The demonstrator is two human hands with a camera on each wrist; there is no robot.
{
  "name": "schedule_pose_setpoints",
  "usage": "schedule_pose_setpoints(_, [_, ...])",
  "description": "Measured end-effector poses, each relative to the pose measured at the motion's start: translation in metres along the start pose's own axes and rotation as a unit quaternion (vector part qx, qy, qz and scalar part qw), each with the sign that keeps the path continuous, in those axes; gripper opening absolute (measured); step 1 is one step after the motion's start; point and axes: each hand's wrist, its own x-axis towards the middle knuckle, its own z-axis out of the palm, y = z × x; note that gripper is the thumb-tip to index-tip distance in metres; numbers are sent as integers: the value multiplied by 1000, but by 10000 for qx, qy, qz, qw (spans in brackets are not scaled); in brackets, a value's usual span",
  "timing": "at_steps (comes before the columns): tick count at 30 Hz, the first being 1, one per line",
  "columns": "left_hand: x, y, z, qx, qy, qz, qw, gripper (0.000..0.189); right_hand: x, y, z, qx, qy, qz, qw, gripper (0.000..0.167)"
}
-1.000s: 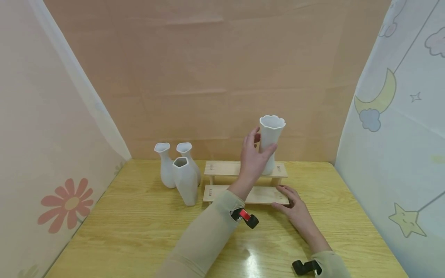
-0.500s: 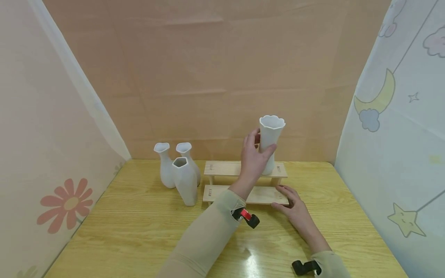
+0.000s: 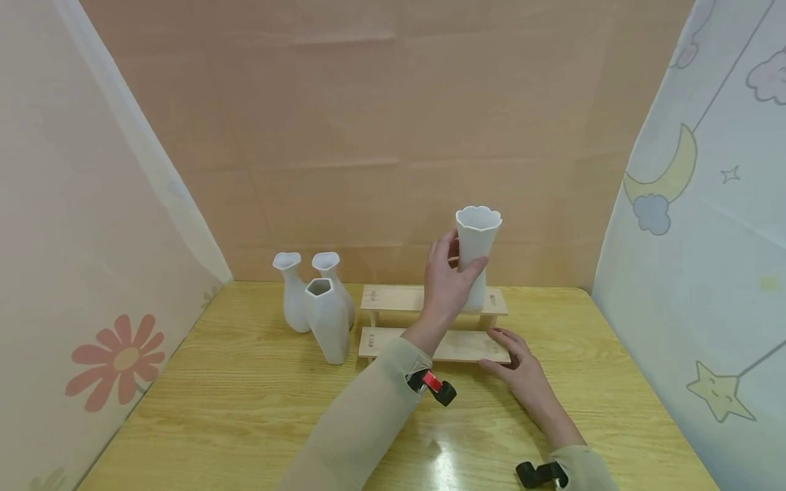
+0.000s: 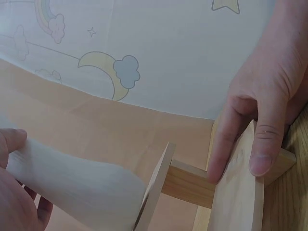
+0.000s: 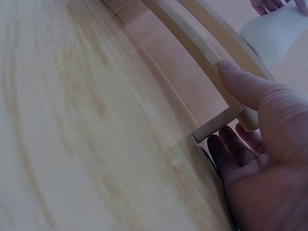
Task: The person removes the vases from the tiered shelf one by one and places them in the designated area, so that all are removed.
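A tall white vase with a scalloped rim stands near the right end of the upper board of a two-tier wooden stand. My left hand grips it around the middle, thumb in front and fingers behind. In the left wrist view the vase's rounded base meets the upper board. My right hand holds the right end of the lower board, thumb at its front edge. From the right wrist view, the thumb lies along the board and the other fingers curl beside its support.
Three more white vases stand grouped left of the stand: a faceted one in front, two narrow-necked ones, left and right, behind. A wood-grain table bears everything. Fabric walls, the back one plain, enclose it.
The scalloped vase has shifted very slightly left and toward the front of the upper board, with my left hand still around it. My right hand keeps its place on the stand.
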Motion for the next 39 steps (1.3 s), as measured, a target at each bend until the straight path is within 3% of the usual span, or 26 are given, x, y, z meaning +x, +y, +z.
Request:
schedule_pose_setpoints(6, [-7, 7, -9, -250, 46, 68, 9997, 65, -1, -3, -2, -4, -21, -61, 10000, 74])
schedule_pose_setpoints(12, [-16, 18, -28, -605, 60, 242, 9979, 63, 0, -3, -3, 37, -65, -33, 10000, 75])
schedule_pose_setpoints(20, [-28, 30, -62, -782, -83, 362, 9962, 64, 1, -3, -6, 47, -82, 16, 10000, 77])
schedule_pose_setpoints(31, [-50, 44, -114, -807, -236, -40, 9964, 64, 0, -2, -8, 19, -71, 60, 10000, 78])
schedule_pose_setpoints(39, [-62, 41, -151, -501, -84, 286, 9983, 64, 2, 0, -8, -53, -85, -61, 9999, 78])
